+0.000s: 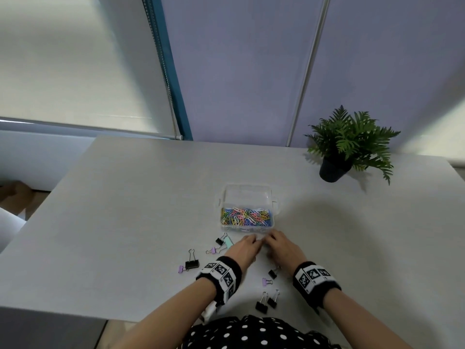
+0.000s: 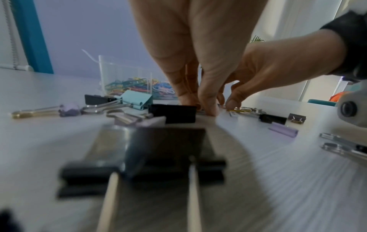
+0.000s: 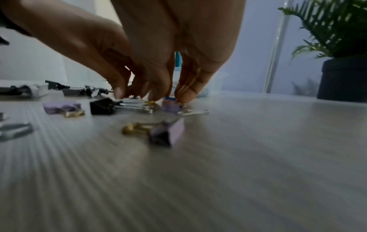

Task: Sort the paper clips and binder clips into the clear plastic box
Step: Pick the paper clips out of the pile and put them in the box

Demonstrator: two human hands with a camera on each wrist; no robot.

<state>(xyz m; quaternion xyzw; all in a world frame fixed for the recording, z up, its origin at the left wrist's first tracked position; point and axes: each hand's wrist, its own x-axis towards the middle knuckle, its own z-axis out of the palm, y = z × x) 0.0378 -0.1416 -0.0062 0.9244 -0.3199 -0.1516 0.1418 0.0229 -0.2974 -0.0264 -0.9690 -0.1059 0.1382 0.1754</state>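
Pale grey worktop (image 1: 125, 210) with a faint wood grain stands against a lilac wall and a window blind, and a small green fern in a dark pot (image 1: 334, 170) sits at its far right. Near the middle stands the clear plastic box (image 1: 247, 195), its near compartment holding a heap of coloured paper clips (image 1: 245, 216); its far compartment looks bare. Just in front of the box both hands meet, fingertips down on the worktop: the left hand (image 1: 245, 249) and the right hand (image 1: 281, 249) nearly touch, fingers bunched over a few small clips (image 2: 238, 109). Whether either hand actually pinches a clip cannot be told, since the fingertips hide it. Binder clips lie scattered around the wrists: a mint green binder clip (image 1: 228, 241) and a small black one (image 1: 221, 240) left of the hands, a large black binder clip (image 1: 192, 261) further left, lilac ones near it, and a pair of black binder clips (image 1: 266, 302) between the forearms. Each wrist wears a black band with printed markers
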